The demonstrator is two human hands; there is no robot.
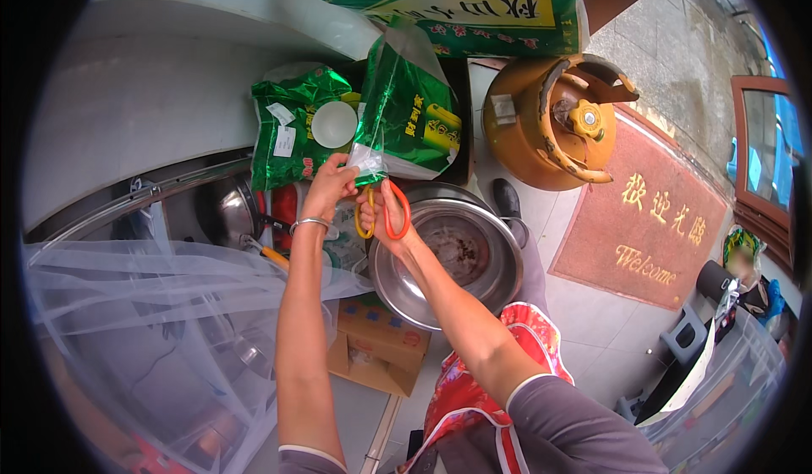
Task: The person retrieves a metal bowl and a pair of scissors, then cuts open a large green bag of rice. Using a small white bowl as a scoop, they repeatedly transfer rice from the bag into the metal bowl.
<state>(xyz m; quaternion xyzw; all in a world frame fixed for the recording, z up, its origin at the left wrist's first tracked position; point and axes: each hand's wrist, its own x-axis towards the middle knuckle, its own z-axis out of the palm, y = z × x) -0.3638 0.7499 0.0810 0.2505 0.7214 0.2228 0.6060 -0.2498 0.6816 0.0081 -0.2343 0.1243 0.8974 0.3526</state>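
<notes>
My left hand point(331, 187), with a silver bangle at its wrist, pinches the lower corner of a shiny green printed bag point(406, 122). In my right hand point(387, 217) is a pair of scissors point(405, 211) with one orange and one yellow handle loop. The scissors' blades are mostly hidden where they meet the bag's edge. Below my right forearm sits a wide stainless-steel basin point(510, 265), with some water and dark bits at its bottom. Behind my left hand, a second green bag point(279, 96) lies with a white bowl point(334, 124) on it.
An orange gas cylinder point(507, 131) stands to the right, beside a red welcome mat point(634, 220). A large green sack point(476, 4) rises at the back. Sheer white netting point(158, 284) hangs at the left, near a metal pan point(225, 211). A cardboard box point(380, 353) lies below the basin.
</notes>
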